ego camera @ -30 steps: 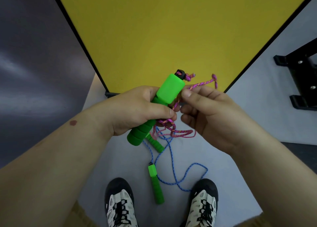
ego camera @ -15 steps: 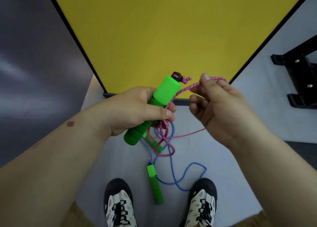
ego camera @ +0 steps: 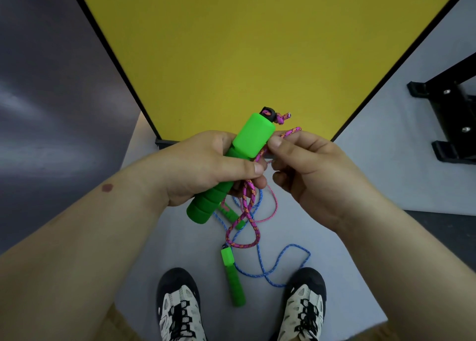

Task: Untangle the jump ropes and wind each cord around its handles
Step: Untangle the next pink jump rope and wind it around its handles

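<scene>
My left hand (ego camera: 206,165) grips a thick green jump-rope handle (ego camera: 251,137) that points up and to the right, a black cap and a knotted pink cord end at its top. My right hand (ego camera: 309,168) pinches the pink cord (ego camera: 248,206) right beside the handle's upper part. Pink loops hang from under my left fingers. On the floor below lie a blue cord (ego camera: 286,258) in loose curves and two slimmer green handles, one (ego camera: 233,279) between my shoes and one (ego camera: 231,215) partly hidden behind the held handle.
A yellow panel (ego camera: 231,57) with a black frame stands ahead. A black metal stand (ego camera: 448,119) sits on the grey floor at the right. My two shoes (ego camera: 177,307) are at the bottom edge, either side of the lower handle.
My right hand, which had drawn the pink cord up and away to the right, has come back against the green handle. The hanging pink loops have shifted. My left hand kept its grip.
</scene>
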Motion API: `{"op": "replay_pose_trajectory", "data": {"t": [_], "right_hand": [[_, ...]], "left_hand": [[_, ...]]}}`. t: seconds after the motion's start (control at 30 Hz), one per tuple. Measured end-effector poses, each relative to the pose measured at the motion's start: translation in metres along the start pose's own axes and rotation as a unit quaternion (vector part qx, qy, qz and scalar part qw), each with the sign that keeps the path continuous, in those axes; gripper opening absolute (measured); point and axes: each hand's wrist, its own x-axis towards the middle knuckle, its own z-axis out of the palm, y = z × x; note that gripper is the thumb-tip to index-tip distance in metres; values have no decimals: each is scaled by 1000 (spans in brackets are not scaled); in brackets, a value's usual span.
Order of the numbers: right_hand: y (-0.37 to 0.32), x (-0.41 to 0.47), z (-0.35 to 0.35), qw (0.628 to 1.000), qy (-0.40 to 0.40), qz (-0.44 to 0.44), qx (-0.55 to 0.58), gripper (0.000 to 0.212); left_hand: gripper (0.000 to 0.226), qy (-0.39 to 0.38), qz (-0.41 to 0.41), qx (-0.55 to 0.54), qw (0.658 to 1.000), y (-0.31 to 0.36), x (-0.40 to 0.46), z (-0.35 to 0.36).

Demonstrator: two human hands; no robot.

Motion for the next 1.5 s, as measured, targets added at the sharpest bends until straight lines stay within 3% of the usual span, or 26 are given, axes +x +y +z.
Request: {"op": "replay_pose_trajectory", "data": {"t": [0.23, 0.37, 0.5, 0.63, 0.83, 0.93, 1.03, 1.1, 1.3, 1.5], "right_hand": [[-6, 5, -6, 994, 90, -39, 58, 7], [-2, 2, -1, 996, 44, -16, 73, 18], [-1, -1, 2, 1000, -10, 7, -2, 22], [-4, 2, -2, 998, 45, -37, 24, 3], [-10, 5, -7, 989, 108, -71, 76, 4], [-8, 4, -5, 992, 78, -35, 92, 4], [-4, 1, -1, 999, -11, 21, 37, 4], [-3, 0, 1, 999, -26, 29, 13, 12], [-9, 6, -7, 994, 67, -53, 66, 8], [-9, 5, -6, 989, 100, -72, 83, 8]], "left_hand": [[8, 22, 7, 5, 1000, 3, 0, -2], [3, 21, 10, 23, 999, 1, 0, -1], [4, 21, 14, 12, 1000, 0, 1, -2], [15, 4, 8, 2, 1000, -2, 2, -1], [14, -3, 16, 4, 1000, -2, 2, -1], [13, -4, 15, -1, 1000, -4, 2, -1], [16, 6, 10, -6, 1000, -5, 3, -2], [19, 1, 7, -13, 1000, -5, 3, -2], [16, -7, 6, -18, 1000, -1, 0, 0], [12, -18, 2, 3, 1000, 2, -3, 1]]}}
